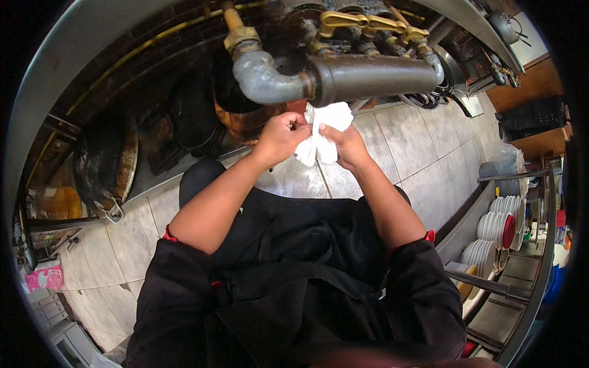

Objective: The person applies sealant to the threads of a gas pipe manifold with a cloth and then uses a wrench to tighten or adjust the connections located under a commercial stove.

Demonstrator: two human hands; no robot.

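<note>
In front of my knees, my left hand [283, 138] and my right hand [348, 147] are both closed on a crumpled white cloth [334, 115], thin enough that it could be paper. The fingers of my left hand are curled at its left edge, partly hidden. My right thumb lies across the front of the cloth, with the other fingers behind it. Just above the hands runs a thick grey gas pipe [380, 76] with a silvery elbow [262, 78] at its left end. Brass valve handles [346, 23] stand over the pipe.
A copper-coloured pot [236, 119] is behind my left hand, and a large blackened pan [105, 156] leans farther left. At right, a metal rack [457, 242] holds stacked white plates [494, 227]. Dark-handled pans [453, 70] sit beyond the pipe. Pale tiles [423, 178] cover the floor.
</note>
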